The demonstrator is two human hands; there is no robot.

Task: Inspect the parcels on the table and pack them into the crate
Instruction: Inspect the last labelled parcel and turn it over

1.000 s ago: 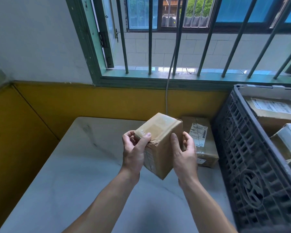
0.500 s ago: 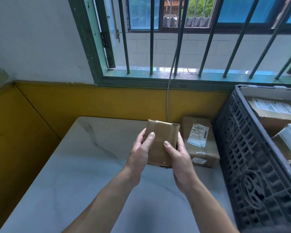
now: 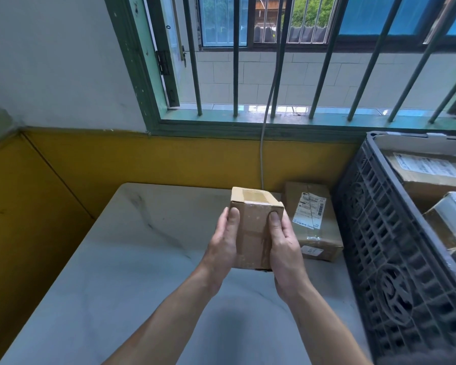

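A small taped cardboard parcel [image 3: 253, 222] is held upright above the middle of the white marble table [image 3: 116, 259]. My left hand [image 3: 223, 246] grips its left side with the thumb on the near face. My right hand [image 3: 283, 248] grips the right side, thumb also on the near face. Behind it, a flat brown parcel with a white shipping label [image 3: 312, 219] lies on the table against the dark plastic crate [image 3: 395, 259]. The crate stands at the right and holds several labelled parcels [image 3: 427, 172].
A yellow-painted wall [image 3: 142, 159] runs behind and to the left of the table. Above it is a green-framed window with bars [image 3: 274, 75]. A grey cable [image 3: 263, 143] hangs down from the sill to the table's back edge.
The parcel has been turned in both hands, from tilted on a corner to upright with a plain brown face toward me. The hands shifted their grip and rose slightly.
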